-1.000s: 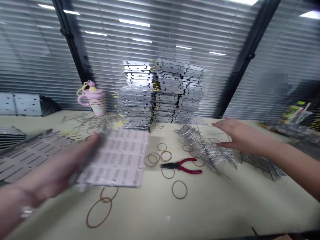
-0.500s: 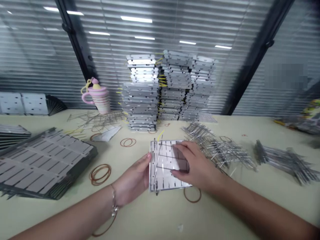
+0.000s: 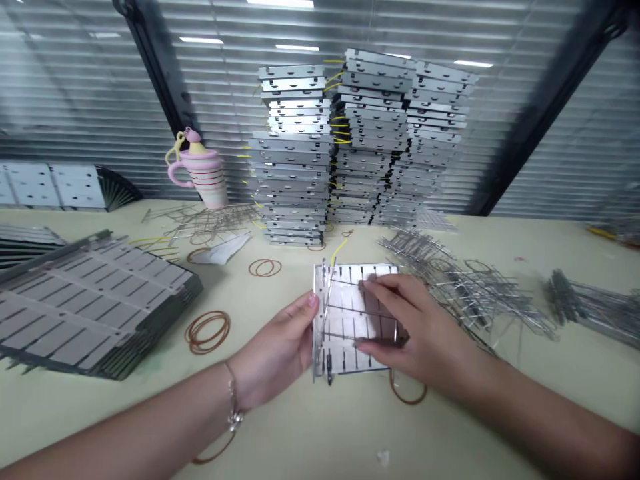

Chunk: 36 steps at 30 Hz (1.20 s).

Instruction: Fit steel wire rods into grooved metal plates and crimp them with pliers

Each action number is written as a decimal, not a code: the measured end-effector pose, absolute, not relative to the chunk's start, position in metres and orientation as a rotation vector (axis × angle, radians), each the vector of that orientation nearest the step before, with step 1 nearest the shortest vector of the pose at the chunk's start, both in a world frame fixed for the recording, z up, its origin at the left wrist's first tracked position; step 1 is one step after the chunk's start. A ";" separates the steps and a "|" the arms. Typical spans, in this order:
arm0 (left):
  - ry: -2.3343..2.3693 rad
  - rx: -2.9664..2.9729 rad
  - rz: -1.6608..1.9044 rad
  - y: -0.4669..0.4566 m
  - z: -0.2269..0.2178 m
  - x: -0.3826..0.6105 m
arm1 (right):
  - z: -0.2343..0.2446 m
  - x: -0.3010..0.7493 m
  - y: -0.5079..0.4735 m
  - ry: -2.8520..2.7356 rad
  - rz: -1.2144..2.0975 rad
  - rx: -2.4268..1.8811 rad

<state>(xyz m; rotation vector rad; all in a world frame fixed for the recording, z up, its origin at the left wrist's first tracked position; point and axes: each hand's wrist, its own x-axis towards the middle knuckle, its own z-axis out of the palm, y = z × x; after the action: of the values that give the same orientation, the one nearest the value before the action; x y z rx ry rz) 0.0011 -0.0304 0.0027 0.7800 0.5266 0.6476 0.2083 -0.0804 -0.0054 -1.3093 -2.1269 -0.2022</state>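
A slotted, shiny metal panel (image 3: 345,353) stands tilted in front of me, low over the table. My left hand (image 3: 285,340) grips its left edge, thumb on the near face and fingers hidden behind. Over the panel's right side, my right hand (image 3: 415,327) pinches thin metal rods (image 3: 357,309), with thumb and fingertips spaced apart. Several rods run left across the slotted face toward an upright rod near the left edge. Whether they sit in the slots I cannot tell. A yellow strip (image 3: 339,252) shows above the panel's top edge.
Tall stacks of metal panels (image 3: 295,160) rise at the back, by the blinds. Loose metal rods (image 3: 480,293) lie at the right, rubber bands (image 3: 207,332) at the left. More slotted panels (image 3: 95,307) lean at far left. A pink striped mug (image 3: 205,177) stands behind.
The camera view has shifted, so the table things sit higher in the picture. Both hands and the panel appear slightly further right, with the same holds. The right hand's rods still cross the panel.
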 end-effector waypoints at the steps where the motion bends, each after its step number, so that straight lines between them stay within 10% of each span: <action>1: 0.525 0.782 0.652 -0.030 0.002 0.001 | -0.005 0.208 -0.081 -2.124 -0.199 -1.308; 28: 0.562 0.978 0.734 -0.036 0.005 0.003 | 0.001 0.199 -0.086 -2.226 -0.392 -1.094; 36: 1.039 1.908 0.793 -0.033 0.013 -0.004 | 0.007 0.183 -0.090 -2.247 -0.544 -1.083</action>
<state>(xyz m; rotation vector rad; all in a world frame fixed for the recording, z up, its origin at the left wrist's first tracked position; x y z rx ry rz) -0.0042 -0.0326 0.0134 1.9081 1.0392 0.7926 0.1829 -0.0901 0.0066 -1.0826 -2.2466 -0.5442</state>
